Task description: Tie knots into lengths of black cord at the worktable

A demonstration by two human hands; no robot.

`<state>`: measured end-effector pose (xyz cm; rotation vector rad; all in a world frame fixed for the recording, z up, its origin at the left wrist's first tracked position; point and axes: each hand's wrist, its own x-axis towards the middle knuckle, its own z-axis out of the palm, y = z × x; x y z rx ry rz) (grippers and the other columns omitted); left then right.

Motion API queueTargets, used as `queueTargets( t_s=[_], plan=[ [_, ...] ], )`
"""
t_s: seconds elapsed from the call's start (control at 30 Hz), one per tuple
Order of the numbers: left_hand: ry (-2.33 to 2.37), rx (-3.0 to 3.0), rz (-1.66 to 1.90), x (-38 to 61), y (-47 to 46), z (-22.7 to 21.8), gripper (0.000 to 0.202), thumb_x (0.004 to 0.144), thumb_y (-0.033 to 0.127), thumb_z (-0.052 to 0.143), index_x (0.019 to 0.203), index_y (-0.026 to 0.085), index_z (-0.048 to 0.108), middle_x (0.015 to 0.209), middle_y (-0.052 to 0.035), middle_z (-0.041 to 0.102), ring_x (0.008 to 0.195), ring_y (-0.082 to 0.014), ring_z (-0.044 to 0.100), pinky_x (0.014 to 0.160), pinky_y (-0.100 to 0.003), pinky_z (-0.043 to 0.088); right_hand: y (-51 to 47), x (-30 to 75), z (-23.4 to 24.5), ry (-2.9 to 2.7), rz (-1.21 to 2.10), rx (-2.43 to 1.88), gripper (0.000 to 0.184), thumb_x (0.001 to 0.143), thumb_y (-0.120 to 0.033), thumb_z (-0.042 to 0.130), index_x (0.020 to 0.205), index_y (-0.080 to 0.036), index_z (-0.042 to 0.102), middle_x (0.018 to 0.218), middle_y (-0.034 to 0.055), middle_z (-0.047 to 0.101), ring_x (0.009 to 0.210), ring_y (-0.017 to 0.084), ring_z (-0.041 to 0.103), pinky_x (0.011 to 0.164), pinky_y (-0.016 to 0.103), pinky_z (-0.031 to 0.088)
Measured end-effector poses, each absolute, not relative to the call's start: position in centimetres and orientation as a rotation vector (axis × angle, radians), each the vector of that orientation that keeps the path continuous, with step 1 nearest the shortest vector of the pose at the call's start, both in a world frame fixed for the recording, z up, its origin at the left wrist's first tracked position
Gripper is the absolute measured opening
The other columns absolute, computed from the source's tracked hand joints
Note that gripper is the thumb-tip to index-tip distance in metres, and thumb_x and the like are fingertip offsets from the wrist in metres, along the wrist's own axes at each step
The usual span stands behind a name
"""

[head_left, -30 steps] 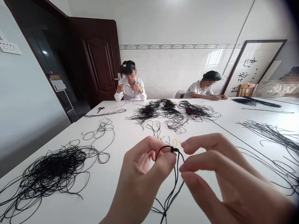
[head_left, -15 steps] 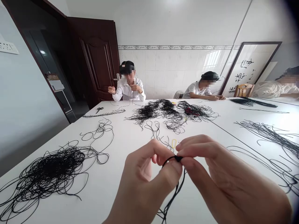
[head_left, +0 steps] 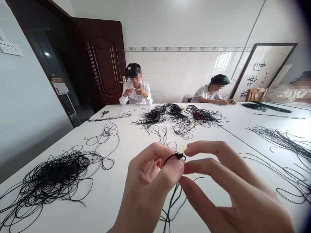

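My left hand (head_left: 148,184) pinches a thin black cord (head_left: 173,202) between thumb and forefinger, just below a small knot (head_left: 180,156) at the top of a short loop. The cord's loose ends hang down to the white table (head_left: 126,142). My right hand (head_left: 225,191) is held close on the right, its fingers bent and slightly apart, fingertips almost touching the knot and the left thumb. Whether the right hand grips the cord is not visible. A small yellow loop (head_left: 181,148) lies on the table just behind the knot.
A big tangle of black cord (head_left: 52,176) lies at the left, another heap (head_left: 175,116) at the table's middle, more strands (head_left: 282,140) on the right. Scissors (head_left: 104,113) rest at the far left. Two people sit at the far edge, one handling cord (head_left: 135,91). A third person sits at the right.
My right hand closed in on the knot half a second ago, then drew its fingers slightly back and apart. The loop above my left thumb has become smaller.
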<state>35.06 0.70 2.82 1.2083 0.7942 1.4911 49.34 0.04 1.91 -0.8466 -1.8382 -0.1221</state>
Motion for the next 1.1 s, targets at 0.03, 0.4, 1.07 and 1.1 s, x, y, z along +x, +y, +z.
queueTargets(
  t_s=[0.03, 0.4, 1.07, 1.1],
  plan=[
    [0.790, 1.211, 1.496, 35.1, 0.7, 2.8, 0.015, 0.078, 0.020, 0.068, 0.065, 0.026, 0.063, 0.063, 0.0036, 0.050, 0.066, -0.0135, 0.045, 0.061, -0.022, 0.040, 0.2, 49.3, 2.0, -1.854, -0.127, -0.842, 0.007, 0.094, -0.026, 0.057, 0.088, -0.024, 0.058, 0.102, 0.0082, 0.060, 0.073, 0.015, 0.065, 0.053, 0.025, 0.053],
    [0.737, 1.199, 1.482, 34.9, 0.7, 2.4, 0.013, 0.082, 0.025, 0.068, 0.069, 0.025, 0.067, 0.070, 0.0031, 0.062, 0.075, -0.0143, 0.057, 0.068, -0.022, 0.047, 0.3, 49.5, 2.3, -2.009, 0.037, -0.770, 0.009, 0.096, -0.019, 0.052, 0.091, -0.024, 0.056, 0.106, 0.0060, 0.057, 0.079, 0.011, 0.065, 0.058, 0.017, 0.054],
    [0.921, 1.449, 1.225, 34.5, 0.3, 4.2, 0.006, 0.068, 0.026, 0.054, 0.063, 0.022, 0.054, 0.065, 0.0024, 0.041, 0.068, -0.0164, 0.039, 0.066, -0.032, 0.032, 1.7, 50.3, 2.4, -1.820, 0.217, -0.583, 0.015, 0.093, -0.008, 0.056, 0.093, -0.023, 0.058, 0.083, -0.0025, 0.063, 0.088, 0.009, 0.061, 0.075, 0.018, 0.053],
    [0.937, 1.431, 1.183, 34.5, 0.3, 4.3, 0.011, 0.070, 0.028, 0.056, 0.062, 0.022, 0.052, 0.064, 0.0029, 0.040, 0.065, -0.0154, 0.037, 0.063, -0.031, 0.030, 1.7, 50.3, 2.4, -1.820, 0.198, -0.579, 0.016, 0.093, -0.007, 0.056, 0.093, -0.023, 0.058, 0.082, -0.0026, 0.062, 0.088, 0.009, 0.060, 0.076, 0.019, 0.052]
  ],
)
